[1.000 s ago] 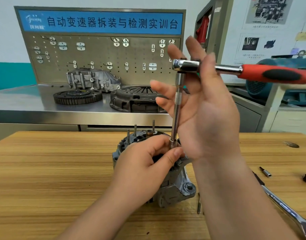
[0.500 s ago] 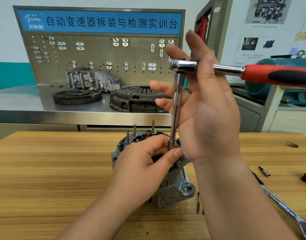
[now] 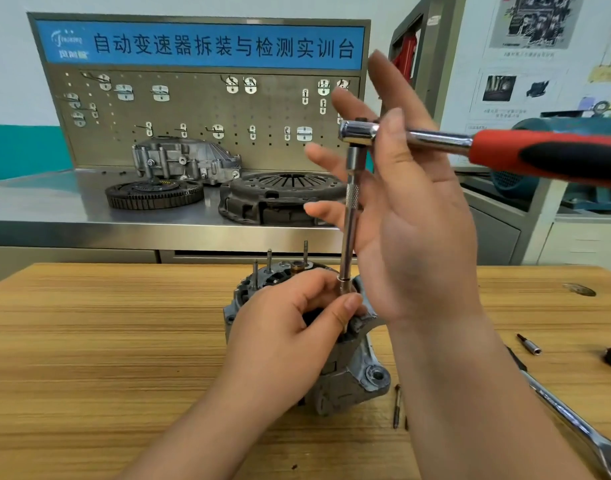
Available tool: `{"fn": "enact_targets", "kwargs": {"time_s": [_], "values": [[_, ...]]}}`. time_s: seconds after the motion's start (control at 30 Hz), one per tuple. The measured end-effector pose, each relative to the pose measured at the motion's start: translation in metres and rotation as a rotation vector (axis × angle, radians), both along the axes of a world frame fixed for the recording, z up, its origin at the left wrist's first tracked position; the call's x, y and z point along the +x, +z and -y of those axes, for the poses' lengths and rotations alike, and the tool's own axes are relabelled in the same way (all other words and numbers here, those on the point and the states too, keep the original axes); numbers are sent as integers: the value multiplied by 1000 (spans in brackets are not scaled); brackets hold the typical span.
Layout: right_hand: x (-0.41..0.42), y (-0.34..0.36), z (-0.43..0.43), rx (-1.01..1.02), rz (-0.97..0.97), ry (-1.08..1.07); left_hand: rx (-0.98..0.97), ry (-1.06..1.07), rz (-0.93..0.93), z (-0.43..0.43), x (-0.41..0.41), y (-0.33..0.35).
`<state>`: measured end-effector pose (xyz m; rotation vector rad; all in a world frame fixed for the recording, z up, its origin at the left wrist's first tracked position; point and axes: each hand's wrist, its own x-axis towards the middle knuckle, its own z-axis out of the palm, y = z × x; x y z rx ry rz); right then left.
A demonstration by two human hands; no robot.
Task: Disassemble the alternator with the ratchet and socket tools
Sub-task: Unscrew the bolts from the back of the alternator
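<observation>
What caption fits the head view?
Left hand pinches the extension bar at the alternator; right hand, fingers spread, rests against the ratchet on top.

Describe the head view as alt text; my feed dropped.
The left hand pinches the lower end of an upright extension bar standing on the alternator, which sits on a wooden table. The right hand is open behind the bar, thumb across the neck of the red-handled ratchet fitted on top.

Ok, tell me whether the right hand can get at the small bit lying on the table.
Probably yes. The right hand is open beside the ratchet, and the small bit lies uncovered on the table beside that forearm; it would only have to leave the ratchet.
</observation>
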<state>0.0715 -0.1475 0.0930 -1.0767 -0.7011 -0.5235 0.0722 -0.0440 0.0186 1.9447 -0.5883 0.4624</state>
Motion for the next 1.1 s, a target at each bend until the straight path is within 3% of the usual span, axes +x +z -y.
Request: {"fn": "enact_targets", "kwargs": {"time_s": [0.17, 0.4, 0.47, 0.67, 0.77, 0.93, 1.1], "values": [[2, 3, 4, 59, -200, 217, 44, -21, 9, 0, -2, 1], [0, -2, -1, -77, 77, -229, -32, 1, -40, 2, 0, 1], [0, -1, -2, -62, 72, -138, -17, 6, -20, 1, -1, 1], [2, 1, 2, 19, -192, 188, 32, -30, 31, 0, -3, 1], [2, -1, 1, 18, -167, 62, 40, 5, 47, 2, -2, 0], [1, -3, -2, -26, 40, -161, -33, 13, 7, 1, 1, -1], [2, 0, -1, 50, -111, 148, 11, -1, 76, -1, 0, -1]]}}
